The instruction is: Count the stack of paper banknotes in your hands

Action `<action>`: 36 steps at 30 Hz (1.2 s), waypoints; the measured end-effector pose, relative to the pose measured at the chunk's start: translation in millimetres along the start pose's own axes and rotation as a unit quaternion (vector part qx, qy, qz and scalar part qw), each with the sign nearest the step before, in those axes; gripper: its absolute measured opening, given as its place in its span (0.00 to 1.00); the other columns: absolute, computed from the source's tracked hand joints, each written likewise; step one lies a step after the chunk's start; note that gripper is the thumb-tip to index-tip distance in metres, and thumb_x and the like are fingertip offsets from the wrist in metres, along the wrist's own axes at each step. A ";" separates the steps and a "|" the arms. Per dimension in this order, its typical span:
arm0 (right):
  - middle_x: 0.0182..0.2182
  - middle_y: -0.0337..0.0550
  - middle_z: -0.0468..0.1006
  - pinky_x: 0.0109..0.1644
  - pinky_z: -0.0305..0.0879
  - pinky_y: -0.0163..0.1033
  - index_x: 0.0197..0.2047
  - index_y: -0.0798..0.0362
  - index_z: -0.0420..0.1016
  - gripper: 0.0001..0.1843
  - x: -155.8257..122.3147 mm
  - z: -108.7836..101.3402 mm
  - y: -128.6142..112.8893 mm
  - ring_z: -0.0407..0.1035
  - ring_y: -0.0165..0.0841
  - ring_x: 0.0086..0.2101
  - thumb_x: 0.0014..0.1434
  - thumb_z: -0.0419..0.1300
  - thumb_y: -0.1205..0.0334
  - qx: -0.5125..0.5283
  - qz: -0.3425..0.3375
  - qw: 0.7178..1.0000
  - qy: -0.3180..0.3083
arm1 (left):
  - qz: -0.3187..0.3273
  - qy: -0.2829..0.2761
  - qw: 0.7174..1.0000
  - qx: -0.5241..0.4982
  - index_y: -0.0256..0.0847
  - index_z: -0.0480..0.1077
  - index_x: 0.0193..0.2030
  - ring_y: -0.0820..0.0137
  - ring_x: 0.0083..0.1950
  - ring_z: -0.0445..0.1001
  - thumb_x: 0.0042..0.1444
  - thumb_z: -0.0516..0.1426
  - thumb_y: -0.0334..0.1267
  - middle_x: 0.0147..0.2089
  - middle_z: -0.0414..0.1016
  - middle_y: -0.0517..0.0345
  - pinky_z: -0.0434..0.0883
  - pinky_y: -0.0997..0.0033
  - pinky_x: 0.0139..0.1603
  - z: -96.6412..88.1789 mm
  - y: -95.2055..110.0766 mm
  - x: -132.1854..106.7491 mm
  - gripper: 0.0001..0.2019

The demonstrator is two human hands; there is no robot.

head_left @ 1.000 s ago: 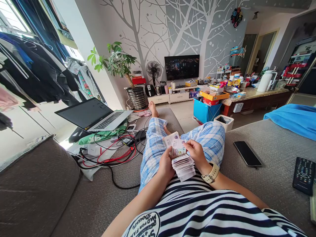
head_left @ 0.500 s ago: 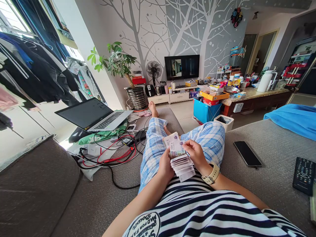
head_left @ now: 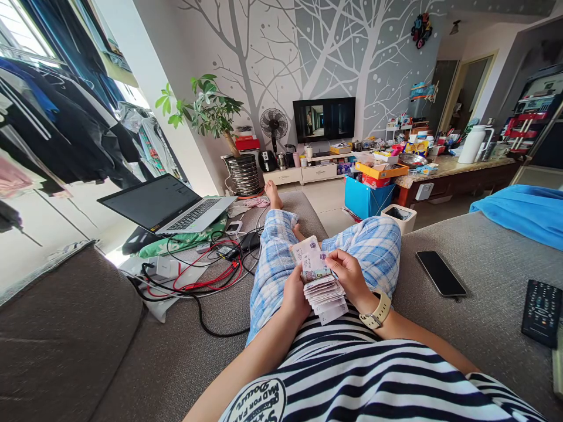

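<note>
1. Wall (head_left: 325, 58), far bg: gray & white tree mural; flat-screen TV (head_left: 324, 119), on, in front of it, well apart fr. hands.
2. Sofa (head_left: 189, 363): gray woven fabric, runs under the person & out both sides.
3. Marble-top table (head_left: 461, 174), far R: crowded w/ odds & ends, incl. white thermos jug (head_left: 470, 145).
4. Plaid pants (head_left: 275, 264), blue/white: L leg stretched fwd, R knee bent outward; legs bound the space just beyond the hands.
5. Laptop (head_left: 193, 214), L side: open, on green patterned cloth (head_left: 162, 247); red & black cables (head_left: 233, 268) tangled btwn it & the L leg.
6. Left hand (head_left: 295, 293): closed round the notes' L edge, thumb on top; prob. the main support.
7. Right hand (head_left: 349, 272): narrow pinch, thumb + index on top note's R edge; other fingers partly hidden.
8. Banknote stack (head_left: 315, 265), a "5" showing: btwn the hands, over the lap. Lies L of the R pinch, R of the L grip; long axis runs fwd, far end leaning L. Both hands touch it, L covers more. Near ends fan back twd striped shirt (head_left: 352, 375), filling the gap btwn the wrists; L fingers block view of the underside.
9. Remote (head_left: 542, 312) & smartphone (head_left: 441, 274): on sofa, R; phone's nearer.
10. Wristwatch (head_left: 376, 310): cream strap, R wrist, just behind the pinch.
</note>
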State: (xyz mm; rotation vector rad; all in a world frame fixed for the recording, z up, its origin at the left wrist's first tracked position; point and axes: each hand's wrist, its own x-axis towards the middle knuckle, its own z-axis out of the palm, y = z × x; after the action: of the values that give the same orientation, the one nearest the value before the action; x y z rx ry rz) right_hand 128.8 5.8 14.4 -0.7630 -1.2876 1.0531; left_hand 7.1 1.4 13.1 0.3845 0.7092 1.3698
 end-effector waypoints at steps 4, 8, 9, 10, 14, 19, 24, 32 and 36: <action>0.23 0.36 0.68 0.30 0.56 0.35 0.28 0.53 0.69 0.11 0.0 -0.5 2.3 0.59 0.29 0.25 0.55 0.60 0.55 0.002 -0.001 1.000 0.001 | -0.006 -0.005 1.000 -0.007 0.32 0.74 0.40 0.57 0.39 0.80 0.54 0.57 0.36 0.35 0.81 0.48 0.75 0.59 0.46 0.1 0.1 0.0 0.10; 0.22 0.35 0.67 0.29 0.55 0.35 0.27 0.53 0.69 0.11 -0.2 -0.8 3.8 0.58 0.29 0.24 0.55 0.60 0.55 0.008 0.000 1.000 -0.003 | -0.002 0.000 1.000 -0.001 0.33 0.74 0.36 0.57 0.39 0.80 0.53 0.57 0.35 0.33 0.81 0.49 0.75 0.59 0.46 1.8 0.9 -1.8 0.08; 0.22 0.35 0.66 0.29 0.55 0.35 0.27 0.53 0.69 0.11 -0.3 -0.9 3.8 0.58 0.29 0.24 0.55 0.60 0.55 0.011 0.000 1.000 -0.006 | -0.002 0.000 1.000 0.001 0.33 0.74 0.36 0.58 0.39 0.80 0.53 0.57 0.35 0.33 0.81 0.49 0.75 0.59 0.46 2.0 1.1 -2.0 0.08; 0.22 0.34 0.66 0.29 0.55 0.35 0.27 0.53 0.69 0.11 -0.4 -0.9 3.8 0.58 0.29 0.24 0.55 0.60 0.55 0.013 0.000 1.000 -0.008 | -0.002 -0.001 1.000 0.002 0.33 0.74 0.36 0.58 0.39 0.80 0.53 0.57 0.35 0.33 0.81 0.50 0.75 0.59 0.45 2.0 1.3 -2.0 0.08; 0.22 0.35 0.66 0.29 0.55 0.35 0.27 0.52 0.69 0.11 -0.7 -0.6 3.3 0.58 0.29 0.24 0.55 0.60 0.55 0.018 -0.002 1.000 -0.012 | -0.003 -0.004 1.000 0.008 0.33 0.73 0.35 0.59 0.38 0.80 0.53 0.56 0.35 0.33 0.80 0.50 0.75 0.61 0.44 -0.2 0.9 0.3 0.07; 0.22 0.35 0.66 0.28 0.54 0.35 0.27 0.53 0.69 0.11 -0.6 -0.3 2.6 0.58 0.29 0.24 0.55 0.61 0.55 0.016 -0.001 1.000 -0.014 | 0.004 -0.007 1.000 0.010 0.33 0.73 0.34 0.59 0.38 0.80 0.52 0.57 0.36 0.32 0.80 0.51 0.75 0.61 0.44 -3.6 -0.8 3.1 0.07; 0.18 0.34 0.65 0.27 0.53 0.35 0.26 0.52 0.68 0.15 -0.9 -1.7 4.1 0.56 0.28 0.21 0.59 0.58 0.53 0.016 -0.004 1.000 -0.023 | -0.042 -0.010 0.999 0.000 0.32 0.73 0.39 0.58 0.37 0.79 0.55 0.55 0.37 0.33 0.80 0.47 0.75 0.59 0.43 -1.3 2.0 -1.4 0.11; 0.17 0.34 0.67 0.31 0.58 0.36 0.25 0.52 0.67 0.14 1.2 -2.5 5.7 0.61 0.29 0.22 0.56 0.61 0.54 0.009 -0.007 1.000 -0.010 | -0.044 0.018 0.999 0.024 0.29 0.72 0.44 0.59 0.29 0.78 0.55 0.54 0.39 0.30 0.79 0.45 0.75 0.58 0.37 2.1 4.7 -5.7 0.15; 0.21 0.34 0.67 0.29 0.58 0.36 0.27 0.52 0.66 0.15 5.0 -4.3 10.9 0.60 0.30 0.24 0.51 0.65 0.52 -0.012 0.020 0.999 0.037 | -0.022 -0.010 0.999 0.038 0.33 0.72 0.37 0.63 0.26 0.76 0.49 0.60 0.36 0.27 0.77 0.51 0.74 0.62 0.35 -3.9 1.9 -2.2 0.10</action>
State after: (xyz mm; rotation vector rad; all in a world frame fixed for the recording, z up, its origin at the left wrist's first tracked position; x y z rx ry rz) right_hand 130.8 14.8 5.6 -0.8413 -1.2287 1.0341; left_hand 3.1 -1.1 12.0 0.4403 0.7505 1.2978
